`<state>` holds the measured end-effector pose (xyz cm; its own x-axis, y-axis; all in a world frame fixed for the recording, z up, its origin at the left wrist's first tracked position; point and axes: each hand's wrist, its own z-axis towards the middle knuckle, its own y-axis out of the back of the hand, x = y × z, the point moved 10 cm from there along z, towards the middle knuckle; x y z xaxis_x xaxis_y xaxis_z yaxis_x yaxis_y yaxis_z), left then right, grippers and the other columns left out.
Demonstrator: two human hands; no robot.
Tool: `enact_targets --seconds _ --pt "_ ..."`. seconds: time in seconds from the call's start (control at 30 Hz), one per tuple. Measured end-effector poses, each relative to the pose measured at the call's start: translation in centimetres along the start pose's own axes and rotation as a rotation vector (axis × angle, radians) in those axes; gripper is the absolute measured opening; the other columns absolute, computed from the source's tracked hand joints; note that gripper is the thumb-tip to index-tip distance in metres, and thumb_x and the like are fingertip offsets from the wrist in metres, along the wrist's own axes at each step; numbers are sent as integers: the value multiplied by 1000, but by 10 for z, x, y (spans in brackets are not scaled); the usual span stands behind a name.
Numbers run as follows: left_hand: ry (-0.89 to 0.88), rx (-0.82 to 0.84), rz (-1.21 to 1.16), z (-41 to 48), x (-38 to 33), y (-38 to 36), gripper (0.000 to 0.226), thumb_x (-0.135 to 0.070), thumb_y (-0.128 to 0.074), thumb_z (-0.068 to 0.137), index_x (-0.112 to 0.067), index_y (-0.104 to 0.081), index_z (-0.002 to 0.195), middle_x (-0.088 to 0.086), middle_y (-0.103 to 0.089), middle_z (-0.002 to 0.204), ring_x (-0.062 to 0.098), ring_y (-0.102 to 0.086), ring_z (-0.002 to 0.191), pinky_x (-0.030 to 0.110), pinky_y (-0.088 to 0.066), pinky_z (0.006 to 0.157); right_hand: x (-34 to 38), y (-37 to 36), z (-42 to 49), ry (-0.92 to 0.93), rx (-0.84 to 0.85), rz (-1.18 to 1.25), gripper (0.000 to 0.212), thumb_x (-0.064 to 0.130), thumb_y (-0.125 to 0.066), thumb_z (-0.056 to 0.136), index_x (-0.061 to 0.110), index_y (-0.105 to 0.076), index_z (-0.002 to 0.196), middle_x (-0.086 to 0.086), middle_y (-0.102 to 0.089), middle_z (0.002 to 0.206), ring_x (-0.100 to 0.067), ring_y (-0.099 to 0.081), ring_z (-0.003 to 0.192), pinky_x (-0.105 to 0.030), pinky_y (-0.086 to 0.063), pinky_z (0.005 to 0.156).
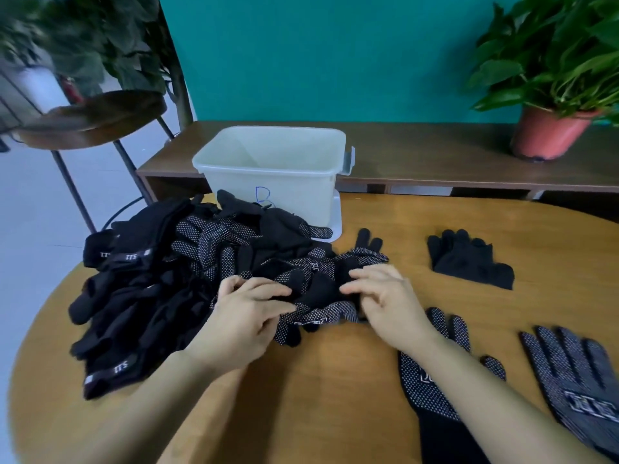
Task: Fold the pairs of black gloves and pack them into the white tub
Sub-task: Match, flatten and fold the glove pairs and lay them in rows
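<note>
- We see both forearms reach in from the lower edge, palms down, and meet at the near right edge of the pile of black gloves (157, 283).
- The left hand (246, 318) lies with its wrist nearly straight. Its fingers are curled and point to the right, and thumb and fingertips pinch the fabric of a dotted glove (321, 313).
- The right hand (385, 301) faces it from the other side, its wrist bent inward. Its fingers are bent, their tips pressed into the same glove, which it grips at its right end.
- The dotted glove is stretched between the two hands, partly on the pile and partly on the round wooden table (335, 396).
- The white tub (284, 182) stands upright and open at the far edge of the table, just behind the pile, with a blue letter on its front wall.
- A folded pair (469, 261) lies apart to the right of the hands.
- Two flat gloves (576, 373) lie dotted side up at the near right; one is partly covered by the right forearm.
</note>
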<state>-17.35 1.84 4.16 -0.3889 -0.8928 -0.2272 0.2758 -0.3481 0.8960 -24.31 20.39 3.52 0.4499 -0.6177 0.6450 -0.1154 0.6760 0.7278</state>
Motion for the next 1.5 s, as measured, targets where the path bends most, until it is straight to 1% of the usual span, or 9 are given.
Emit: enact_targets --seconds 0.13,0.37,0.53,0.6,0.77,0.9,1.07,1.23,1.5 --pt "117 -152 -66 14 10 25 26 -30 -52 84 -34 -76 92 -22 -69 108 -1 -56 104 26 -19 89 -18 21 9 -188 -60 162 35 6 -61 86 38 -72 97 17 -61 102 -4 -54 109 -36 -42 105" --pt "117 -7 5 34 -5 -12 54 -66 -50 73 -31 -74 107 -16 -62 121 10 -50 117 32 -16 95 -11 -29 13 -221 239 -134 52 44 -66 87 30 -54 135 11 -56 126 -12 -32 129 -32 -26 102" --pt "188 70 51 48 3 -18 45 -62 -62 77 -32 -72 109 -13 -53 129 17 -41 124 29 -11 90 -10 -24 28 -223 202 38 10 36 -71 81 41 -63 77 15 -63 97 -15 -48 114 -38 -34 101" --pt "235 0 -94 59 3 0 10 -45 -73 84 -35 -70 86 -15 -57 122 11 -44 119 29 -15 93 3 -2 39 -186 122 200 12 31 -73 77 39 -65 71 15 -67 83 -11 -61 95 -39 -45 94" --pt "384 50 -791 88 -11 48 11 -37 -64 91 -29 -66 85 4 -74 95 21 -67 88 40 -49 93 57 73 48 -148 69 646 9 1 -67 88 4 -63 95 -5 -67 80 -3 -61 61 -12 -47 58" --pt "409 118 -938 100 -35 80 20 -38 -67 90 -19 -68 97 19 -71 111 45 -65 100 57 -45 105 76 101 39 -141 200 463 18 10 -67 90 -3 -71 102 -17 -73 104 -13 -63 80 -20 -50 76" --pt "368 241 -969 99 -77 90 19 -18 -63 91 0 -64 95 17 -71 95 24 -65 84 38 -54 88 79 137 13 -185 199 356 15 20 -69 90 16 -71 76 2 -72 82 -11 -63 76 -26 -51 75" --pt "396 352 -1164 93 -115 81 19 -23 -64 80 -6 -68 87 11 -72 89 22 -66 77 29 -60 77 70 157 -17 -240 225 475 19 18 -67 91 14 -68 73 -9 -74 89 -21 -66 83 -38 -50 87" --pt "467 504 -1074 92 -158 42 20 -22 -60 93 -8 -71 103 10 -76 103 20 -72 89 36 -54 93 38 173 -55 -377 170 457 16 17 -67 91 10 -57 80 -12 -64 82 -23 -57 77 -35 -45 75"
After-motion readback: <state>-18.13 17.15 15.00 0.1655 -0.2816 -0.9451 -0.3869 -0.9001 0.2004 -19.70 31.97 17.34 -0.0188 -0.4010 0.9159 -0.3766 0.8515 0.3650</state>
